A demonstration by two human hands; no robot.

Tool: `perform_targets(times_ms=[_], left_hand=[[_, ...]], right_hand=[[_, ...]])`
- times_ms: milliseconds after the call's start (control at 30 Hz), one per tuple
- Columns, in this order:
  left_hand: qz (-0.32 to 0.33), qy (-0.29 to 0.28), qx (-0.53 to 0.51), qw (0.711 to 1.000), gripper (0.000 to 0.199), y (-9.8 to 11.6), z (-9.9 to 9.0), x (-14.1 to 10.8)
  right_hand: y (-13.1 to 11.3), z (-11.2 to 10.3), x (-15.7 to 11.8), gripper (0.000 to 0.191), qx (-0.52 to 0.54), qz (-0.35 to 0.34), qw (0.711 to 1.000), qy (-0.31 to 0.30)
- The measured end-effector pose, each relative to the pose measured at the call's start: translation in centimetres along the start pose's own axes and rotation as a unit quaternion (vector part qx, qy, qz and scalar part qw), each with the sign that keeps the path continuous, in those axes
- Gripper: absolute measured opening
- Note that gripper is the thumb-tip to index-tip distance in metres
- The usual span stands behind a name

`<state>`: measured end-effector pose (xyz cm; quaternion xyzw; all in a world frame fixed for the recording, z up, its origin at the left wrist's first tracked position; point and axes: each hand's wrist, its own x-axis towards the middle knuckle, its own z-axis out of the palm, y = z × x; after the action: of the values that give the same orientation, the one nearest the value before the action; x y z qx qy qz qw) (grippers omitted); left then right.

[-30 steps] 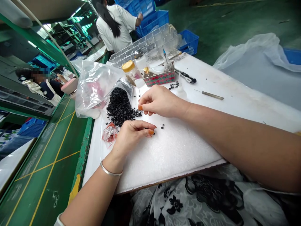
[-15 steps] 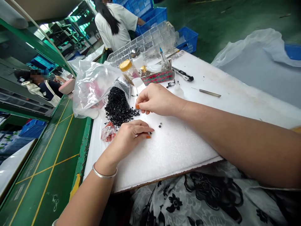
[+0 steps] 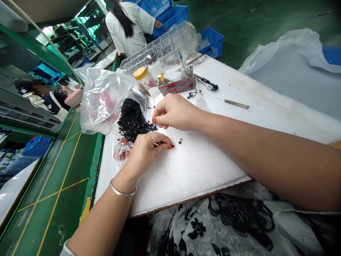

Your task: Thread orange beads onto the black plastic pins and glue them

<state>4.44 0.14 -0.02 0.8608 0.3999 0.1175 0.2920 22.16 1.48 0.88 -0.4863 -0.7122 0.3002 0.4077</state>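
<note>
My left hand (image 3: 149, 151) is closed in a pinch over the white work surface, with a small black plastic part (image 3: 160, 143) between thumb and forefinger. Just beyond it, my right hand (image 3: 170, 112) is pinched too, at the right edge of a heap of small black parts (image 3: 131, 121). Whatever its fingertips hold is hidden or too small to make out. Two tiny dark round pieces (image 3: 180, 141) lie right of my left fingertips. A small bag of red-orange bits (image 3: 122, 150) sits behind my left hand.
A clear plastic bag (image 3: 98, 96) spills the heap. Behind stand a yellow-lidded jar (image 3: 141, 74) and a red-green patterned box (image 3: 177, 85) of bottles. A utility knife (image 3: 206, 82) and a thin metal blade (image 3: 237, 104) lie right. A person in white (image 3: 130, 28) works beyond clear trays (image 3: 162, 46).
My left thumb and forefinger have closed on the small black part, which lay between them on the surface, and the hand has risen slightly. My right hand has hardly moved.
</note>
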Motion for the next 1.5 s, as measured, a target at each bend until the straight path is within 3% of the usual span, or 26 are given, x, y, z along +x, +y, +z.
perform_targets(times_ms=[200, 567, 1100, 1500], left_hand=[[-0.045, -0.034, -0.077, 0.995, 0.018, -0.3, 0.1, 1.2], [-0.082, -0.117, -0.054, 0.988, 0.017, 0.9, -0.1, 3.0], [-0.055, -0.089, 0.001, 0.994, 0.010, 1.6, 0.4, 3.3], [-0.123, -0.116, -0.087, 0.982, 0.020, 0.0, 0.4, 4.3]], right_hand=[[-0.1, -0.1, 0.0, 0.015, -0.011, -0.003, 1.000, 0.001], [0.1, -0.1, 0.2, 0.015, -0.036, -0.010, 0.999, 0.028], [-0.1, -0.4, 0.2, 0.015, -0.044, -0.003, 0.998, 0.036], [0.2, -0.4, 0.3, 0.015, -0.056, -0.010, 0.998, 0.039]])
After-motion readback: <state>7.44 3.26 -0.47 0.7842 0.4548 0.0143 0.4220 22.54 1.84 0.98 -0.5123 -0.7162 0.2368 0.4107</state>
